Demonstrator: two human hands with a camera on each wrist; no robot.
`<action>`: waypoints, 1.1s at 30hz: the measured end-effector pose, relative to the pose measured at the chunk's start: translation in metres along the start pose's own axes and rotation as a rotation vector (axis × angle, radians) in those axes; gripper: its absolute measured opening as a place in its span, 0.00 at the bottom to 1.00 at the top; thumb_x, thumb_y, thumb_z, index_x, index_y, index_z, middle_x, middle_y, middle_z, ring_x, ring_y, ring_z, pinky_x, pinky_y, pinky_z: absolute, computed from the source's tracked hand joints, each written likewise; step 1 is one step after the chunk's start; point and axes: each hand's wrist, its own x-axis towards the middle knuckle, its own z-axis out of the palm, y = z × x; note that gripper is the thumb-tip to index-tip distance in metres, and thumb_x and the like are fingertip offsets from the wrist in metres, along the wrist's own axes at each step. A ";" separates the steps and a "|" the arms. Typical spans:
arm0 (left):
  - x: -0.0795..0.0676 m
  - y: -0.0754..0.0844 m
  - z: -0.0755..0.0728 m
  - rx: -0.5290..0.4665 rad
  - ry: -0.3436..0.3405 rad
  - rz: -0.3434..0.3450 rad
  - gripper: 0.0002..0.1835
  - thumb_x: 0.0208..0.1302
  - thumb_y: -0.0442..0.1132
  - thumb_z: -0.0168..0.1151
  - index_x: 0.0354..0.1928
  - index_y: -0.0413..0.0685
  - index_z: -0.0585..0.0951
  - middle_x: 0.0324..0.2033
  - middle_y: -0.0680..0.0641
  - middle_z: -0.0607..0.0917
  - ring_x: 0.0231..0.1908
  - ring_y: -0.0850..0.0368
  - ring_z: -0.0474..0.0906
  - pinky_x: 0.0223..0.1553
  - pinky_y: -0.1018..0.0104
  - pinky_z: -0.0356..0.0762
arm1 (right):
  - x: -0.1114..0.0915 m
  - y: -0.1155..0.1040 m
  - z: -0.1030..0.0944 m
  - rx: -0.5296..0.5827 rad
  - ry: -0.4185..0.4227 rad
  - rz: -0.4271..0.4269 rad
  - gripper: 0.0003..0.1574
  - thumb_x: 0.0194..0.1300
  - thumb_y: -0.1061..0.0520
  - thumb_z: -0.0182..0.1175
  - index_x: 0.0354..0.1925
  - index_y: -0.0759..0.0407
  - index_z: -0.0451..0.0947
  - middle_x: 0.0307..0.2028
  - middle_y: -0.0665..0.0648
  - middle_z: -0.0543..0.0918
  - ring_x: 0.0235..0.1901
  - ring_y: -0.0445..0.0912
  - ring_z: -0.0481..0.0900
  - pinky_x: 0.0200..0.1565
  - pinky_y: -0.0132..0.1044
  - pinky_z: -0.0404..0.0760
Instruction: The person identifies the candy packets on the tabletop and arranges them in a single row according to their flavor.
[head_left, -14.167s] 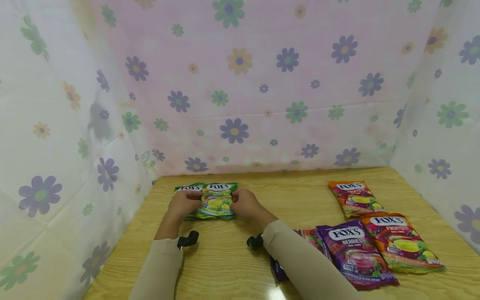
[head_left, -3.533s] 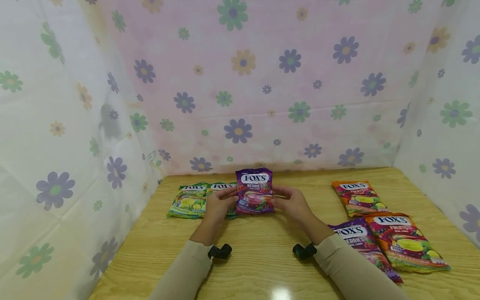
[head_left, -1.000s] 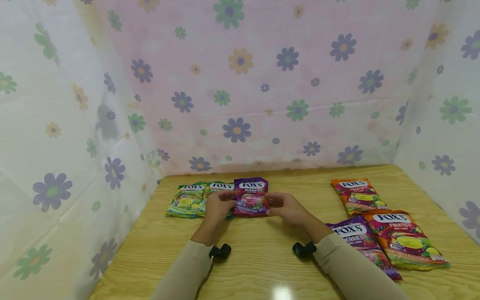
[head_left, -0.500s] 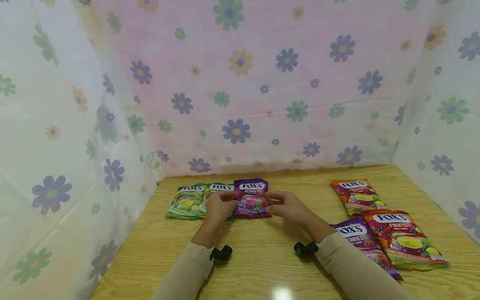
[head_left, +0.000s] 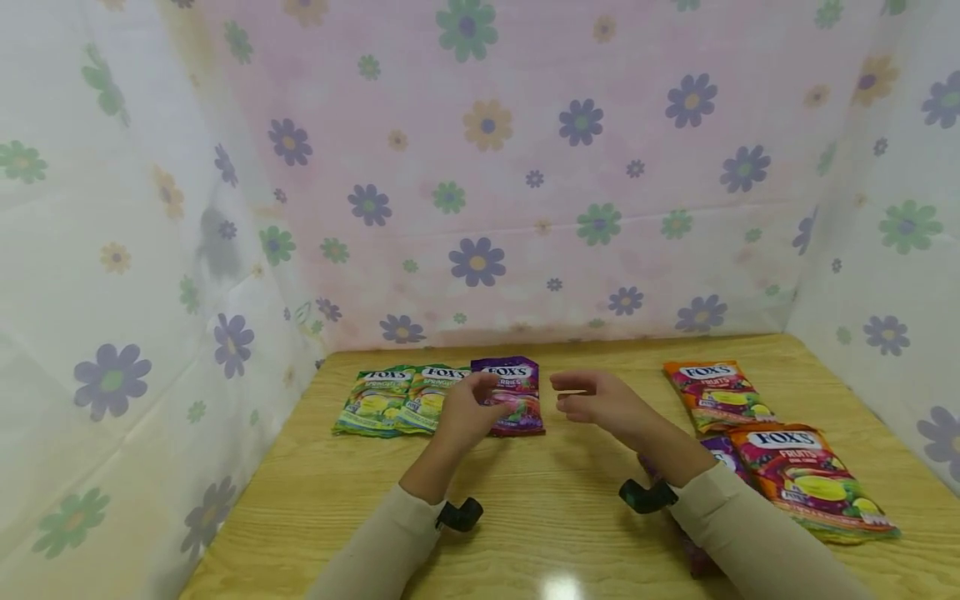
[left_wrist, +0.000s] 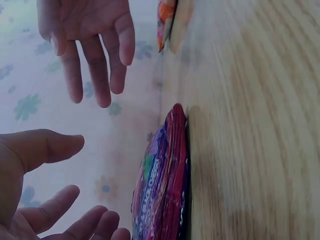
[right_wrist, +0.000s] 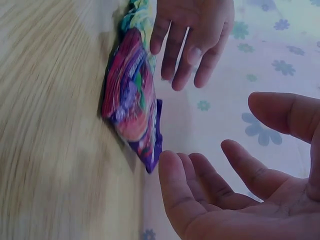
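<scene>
A purple candy bag (head_left: pixel 527 410) marked Fox's Berries lies on the wooden table, right of two green Springtea candy bags (head_left: pixel 429 400) that overlap in a row. My left hand (head_left: pixel 467 412) is raised over the purple bag's left part, fingers parted from the thumb and holding nothing. To the bag's right, my right hand (head_left: pixel 611 407) hovers with fingers loosely extended and nothing in it. Both wrist views show the bag flat on the wood, apart from the fingers.
Two orange Fruits candy bags (head_left: pixel 813 487) (head_left: pixel 720 396) lie at the right. Another purple bag (head_left: pixel 697 546) is partly hidden under my right forearm. Flowered cloth (head_left: pixel 517 192) walls in the table's back and sides.
Earlier, a purple bag left the right-hand group and was set beside the green bags. Within the last half second both hands let go of it; the right hand moved off rightward.
</scene>
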 end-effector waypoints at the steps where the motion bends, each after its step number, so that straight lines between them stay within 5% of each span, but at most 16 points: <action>1: -0.001 0.001 0.002 0.009 -0.016 0.010 0.29 0.63 0.43 0.75 0.65 0.47 0.79 0.60 0.42 0.83 0.58 0.44 0.80 0.60 0.48 0.82 | -0.003 0.000 -0.003 -0.018 0.004 -0.004 0.39 0.74 0.50 0.64 0.75 0.60 0.66 0.74 0.67 0.68 0.71 0.65 0.69 0.65 0.52 0.79; 6: -0.003 0.008 0.011 0.059 -0.071 0.040 0.33 0.61 0.46 0.76 0.67 0.49 0.77 0.61 0.42 0.82 0.56 0.46 0.81 0.53 0.49 0.85 | -0.016 0.001 -0.018 -0.072 0.016 -0.021 0.38 0.75 0.50 0.63 0.75 0.63 0.65 0.72 0.70 0.69 0.69 0.65 0.73 0.63 0.52 0.81; 15: -0.012 0.026 0.029 0.174 -0.164 0.105 0.40 0.57 0.53 0.79 0.71 0.54 0.74 0.66 0.44 0.79 0.64 0.44 0.78 0.60 0.45 0.82 | -0.043 0.000 -0.040 -0.261 0.078 -0.049 0.35 0.74 0.52 0.64 0.72 0.63 0.69 0.69 0.70 0.73 0.68 0.69 0.72 0.62 0.54 0.82; 20: -0.015 0.031 0.040 0.215 -0.203 0.147 0.40 0.57 0.53 0.78 0.70 0.52 0.75 0.60 0.43 0.82 0.58 0.46 0.81 0.54 0.51 0.84 | -0.059 0.000 -0.053 -0.332 0.086 -0.013 0.35 0.74 0.48 0.64 0.72 0.61 0.70 0.70 0.70 0.72 0.68 0.69 0.72 0.62 0.56 0.81; 28: -0.020 0.041 0.062 0.228 -0.266 0.121 0.38 0.57 0.56 0.78 0.68 0.57 0.76 0.64 0.47 0.80 0.62 0.49 0.78 0.56 0.51 0.84 | -0.082 0.006 -0.070 -0.424 0.104 0.009 0.35 0.72 0.46 0.65 0.70 0.59 0.71 0.68 0.70 0.74 0.66 0.68 0.75 0.58 0.55 0.84; 33: -0.025 0.046 0.076 0.211 -0.317 0.117 0.36 0.57 0.56 0.78 0.66 0.57 0.77 0.62 0.47 0.82 0.55 0.55 0.81 0.49 0.59 0.86 | -0.095 0.008 -0.080 -0.431 0.121 0.034 0.36 0.72 0.46 0.65 0.70 0.59 0.71 0.68 0.70 0.74 0.64 0.66 0.77 0.54 0.50 0.87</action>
